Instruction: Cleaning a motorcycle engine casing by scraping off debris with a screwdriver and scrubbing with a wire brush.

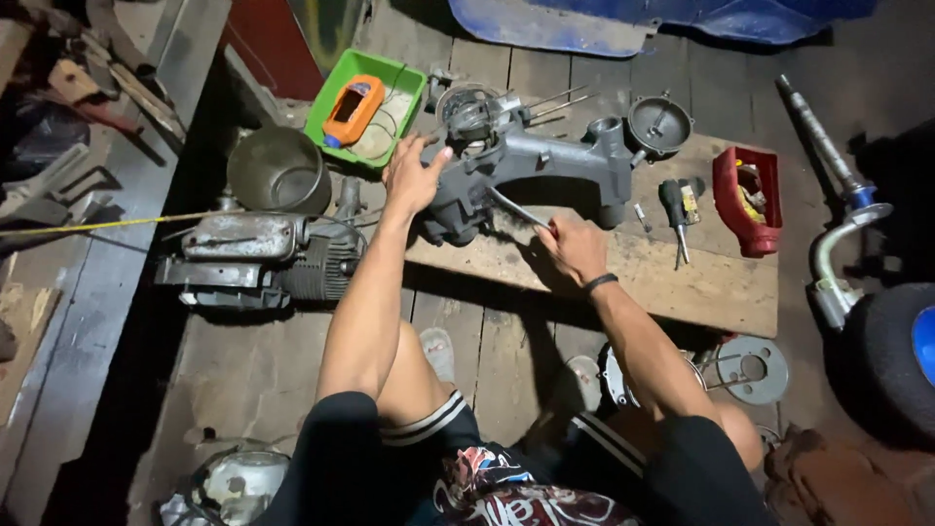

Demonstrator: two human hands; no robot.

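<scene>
The grey engine casing (526, 170) is lying on a wooden board (682, 278) on the floor, directly under and just beyond the fingers of both hands. The left hand (411, 177) is resting on the casing's left end, fingers (426, 146) spreading loosely over the metal. To the right, the right hand (575, 248) is sitting at the casing's near edge, fingers (547, 232) curling tightly around a slim metal tool (516, 207) whose tip is touching the casing. Further right, a screwdriver (675, 209) and a red tray (748, 200) are lying well apart from the fingers.
</scene>
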